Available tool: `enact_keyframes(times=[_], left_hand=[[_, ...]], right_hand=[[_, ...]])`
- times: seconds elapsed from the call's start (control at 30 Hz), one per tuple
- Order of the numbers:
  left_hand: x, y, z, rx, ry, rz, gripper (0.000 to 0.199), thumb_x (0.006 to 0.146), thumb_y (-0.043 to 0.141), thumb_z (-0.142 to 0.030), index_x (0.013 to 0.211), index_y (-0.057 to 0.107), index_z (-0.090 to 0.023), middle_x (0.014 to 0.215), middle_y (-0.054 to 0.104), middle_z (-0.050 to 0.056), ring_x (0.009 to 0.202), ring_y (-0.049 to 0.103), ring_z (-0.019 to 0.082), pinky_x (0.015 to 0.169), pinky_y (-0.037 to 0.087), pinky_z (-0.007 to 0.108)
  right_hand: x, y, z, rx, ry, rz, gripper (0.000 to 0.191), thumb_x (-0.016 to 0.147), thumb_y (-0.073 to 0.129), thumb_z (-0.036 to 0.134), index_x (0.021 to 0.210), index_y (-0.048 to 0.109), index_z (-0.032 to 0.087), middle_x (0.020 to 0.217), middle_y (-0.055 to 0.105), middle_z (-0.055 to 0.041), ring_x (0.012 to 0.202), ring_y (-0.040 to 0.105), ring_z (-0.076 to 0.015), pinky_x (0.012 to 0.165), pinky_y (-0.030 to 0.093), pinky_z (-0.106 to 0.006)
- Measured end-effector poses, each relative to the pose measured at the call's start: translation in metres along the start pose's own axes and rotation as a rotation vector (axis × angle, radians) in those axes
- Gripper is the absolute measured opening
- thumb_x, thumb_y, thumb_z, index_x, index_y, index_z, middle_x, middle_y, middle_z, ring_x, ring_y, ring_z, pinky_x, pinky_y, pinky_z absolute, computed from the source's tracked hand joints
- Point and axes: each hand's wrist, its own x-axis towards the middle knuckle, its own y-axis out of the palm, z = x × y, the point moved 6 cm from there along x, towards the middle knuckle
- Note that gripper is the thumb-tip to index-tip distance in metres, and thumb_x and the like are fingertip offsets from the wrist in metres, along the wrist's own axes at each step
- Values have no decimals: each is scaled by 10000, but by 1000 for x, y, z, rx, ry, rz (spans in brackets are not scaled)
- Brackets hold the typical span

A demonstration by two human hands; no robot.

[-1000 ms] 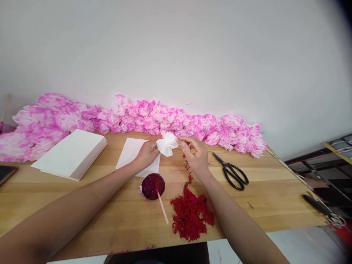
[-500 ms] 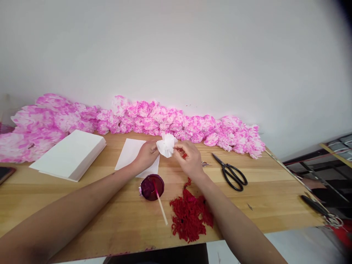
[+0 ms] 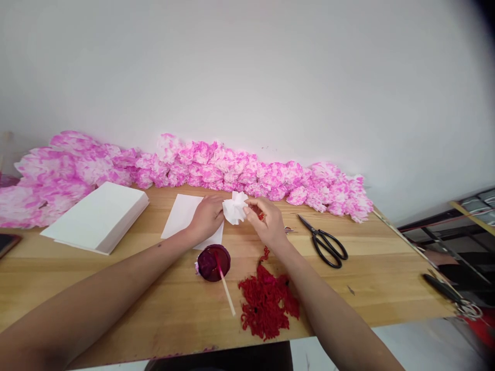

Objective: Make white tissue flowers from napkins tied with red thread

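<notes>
A ruffled white paper flower [image 3: 234,208] is held up between both hands, over the middle of the table. My left hand [image 3: 208,215] is closed on its left side, the fingertips partly hidden behind it. With thumb and forefinger, my right hand [image 3: 266,220] pinches the right edge of the petals. Under the left hand lies a sheet of white paper [image 3: 180,216]. Nearer to me stands a bowl of dark red dye [image 3: 211,263], a stick [image 3: 227,293] leaning out of it. A heap of red yarn [image 3: 265,304] lies below my right forearm.
Pink and white paper flowers [image 3: 209,167] are piled along the wall. A thick stack of white paper [image 3: 96,214] is at left, near a dark phone [image 3: 7,243]. Black scissors [image 3: 327,245] lie right of my right hand; another pair [image 3: 444,289] sits by the right edge.
The white paper flower has tilted and come slightly lower. My left hand has turned a little with it, and my right fingers have shifted along the petal edge.
</notes>
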Motion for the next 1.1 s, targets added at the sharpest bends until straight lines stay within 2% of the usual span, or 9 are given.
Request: enact_keyframes(times=[0.13, 0.3, 0.47, 0.57, 0.67, 0.8, 0.93, 1.0, 1.1], left_hand=[[-1, 1, -7, 106, 35, 51, 245, 847, 449, -109, 673, 608, -174, 703, 628, 45, 758, 574, 202, 733, 387, 311], [-2, 0, -6, 165, 8, 44, 248, 850, 447, -90, 646, 566, -168, 680, 617, 39, 719, 559, 201, 697, 362, 318], [-2, 1, -5, 143, 13, 53, 220, 875, 478, -115, 696, 595, -165, 750, 660, 36, 769, 582, 203, 701, 351, 316], [-2, 2, -8, 172, 41, 57, 227, 893, 488, -142, 700, 606, -166, 731, 657, 35, 745, 574, 201, 688, 340, 316], [-2, 3, -13, 198, 95, 64, 229, 909, 488, -166, 733, 635, -170, 747, 668, 39, 751, 573, 199, 711, 342, 320], [-4, 3, -18, 213, 150, 61, 224, 916, 493, -191, 741, 629, -167, 752, 670, 39, 746, 564, 198, 727, 341, 328], [-2, 0, -10, 163, 45, 19, 274, 882, 497, -159, 613, 546, -161, 641, 602, 24, 672, 536, 178, 671, 329, 301], [-1, -2, -2, 112, -44, -10, 295, 875, 503, -186, 581, 519, -162, 611, 577, 19, 645, 528, 170, 645, 328, 285], [-1, -2, 6, -9, -127, -26, 277, 878, 506, -246, 621, 566, -163, 643, 606, 20, 659, 553, 169, 644, 359, 268]], right_hand=[[-4, 7, 11, -86, -150, -20, 67, 893, 588, 230, 873, 646, 201, 788, 666, -34, 742, 593, -164, 697, 453, -299], [-9, 16, 25, -158, -318, 61, 132, 916, 539, 187, 884, 663, 221, 841, 696, -41, 791, 604, -171, 722, 466, -315], [-4, 0, 13, -46, -136, -85, 95, 898, 568, 228, 960, 639, 228, 794, 661, -19, 730, 599, -159, 683, 483, -307], [-2, -1, 7, -56, -80, -70, 152, 874, 604, 257, 1019, 634, 221, 826, 656, -28, 774, 603, -173, 726, 491, -324], [-3, 7, 7, -136, -97, -8, 163, 855, 635, 275, 1007, 649, 216, 893, 673, -50, 861, 612, -199, 784, 487, -347], [-6, 16, 15, -200, -163, 11, 118, 909, 556, 215, 942, 670, 218, 892, 685, -56, 872, 614, -194, 758, 480, -330], [-10, 18, 28, -97, -296, 80, 146, 922, 535, 185, 922, 675, 225, 866, 689, -40, 818, 612, -165, 733, 479, -308], [-7, 9, 25, -1, -235, 2, 123, 913, 554, 191, 921, 672, 223, 847, 684, -27, 782, 611, -150, 705, 476, -293], [-3, -9, 4, 86, 0, -185, 122, 918, 547, 228, 923, 669, 225, 817, 662, -8, 718, 590, -132, 641, 460, -270]])
